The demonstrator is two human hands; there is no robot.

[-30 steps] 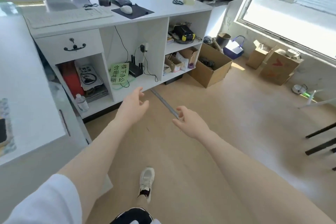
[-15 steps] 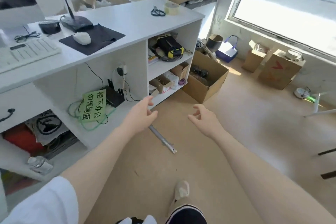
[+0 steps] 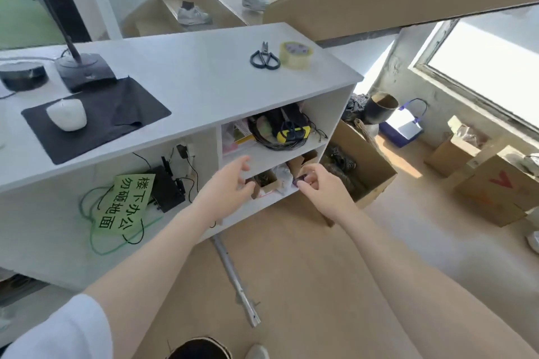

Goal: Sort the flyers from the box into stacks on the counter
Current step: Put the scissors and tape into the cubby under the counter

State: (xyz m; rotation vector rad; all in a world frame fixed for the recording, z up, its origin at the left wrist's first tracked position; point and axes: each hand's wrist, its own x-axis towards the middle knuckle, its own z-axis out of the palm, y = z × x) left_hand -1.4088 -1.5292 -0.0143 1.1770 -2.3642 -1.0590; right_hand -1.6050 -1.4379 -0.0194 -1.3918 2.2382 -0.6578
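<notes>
Both hands reach toward the low shelf under the desk. The left hand has its fingers wide and holds nothing. The right hand has loosely bent fingers, also holding nothing. A small box sits there. No flyers are on the desk yet, so sorting has not started.

- I had a single head-worn, wide-angle view, so no second view shared the scene.
- It looked forward and down over the white bench and its open shelves.
- It sat close, both forearms reaching in from the bottom edge.
</notes>
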